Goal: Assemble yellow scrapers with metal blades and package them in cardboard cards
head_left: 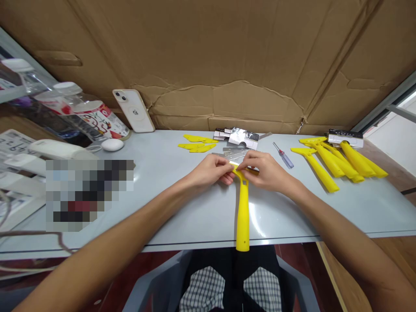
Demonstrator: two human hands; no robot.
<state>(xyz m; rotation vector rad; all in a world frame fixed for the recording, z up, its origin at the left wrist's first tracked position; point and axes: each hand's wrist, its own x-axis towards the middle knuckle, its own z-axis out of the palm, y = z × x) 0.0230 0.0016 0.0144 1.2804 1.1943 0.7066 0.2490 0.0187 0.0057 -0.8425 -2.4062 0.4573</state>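
Note:
A yellow scraper handle [242,216] lies in front of me, its butt end reaching over the table's front edge. My left hand [212,170] is closed on the left side of its wide head, thumb and fingers pinching there. At the right side of the head is my right hand [263,169], fingertips pinched together over it. Whatever small thing they hold is hidden; a thin dark edge shows below those fingers. Just beyond the head lie several thin metal blades [234,152], partly covered by my hands.
Yellow flat plates [202,147] lie at the back beside packaged blades [243,138]. A clear-handled screwdriver [284,157] rests to the right, then several yellow handles [320,170]. A phone [134,110] leans on the cardboard [234,47]. Bottles [97,117] and a white mouse [112,144] stand left.

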